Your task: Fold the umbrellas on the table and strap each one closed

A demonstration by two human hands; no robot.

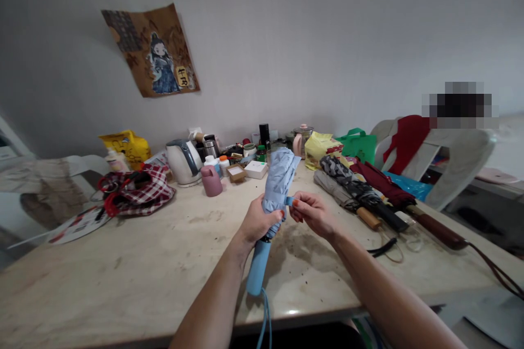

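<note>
A light blue folding umbrella [280, 177] is held upright at a slant above the table, its canopy gathered round the shaft. My left hand [262, 221] is closed round the lower canopy, thumb across the front. Below it the blue handle [258, 268] points down towards me, with a wrist cord [265, 319] hanging from its end. Between thumb and fingers, my right hand [310, 211] pinches a small blue closure strap [290, 201] at the canopy's right side.
Several folded umbrellas [370, 185] lie at the right of the table [172, 278]. Along the back stand an electric kettle [183, 162], a pink cup [211, 181], bottles and small boxes. A checked cloth bag [147, 191] lies at the left. Beyond the table's right end, a person sits on a chair.
</note>
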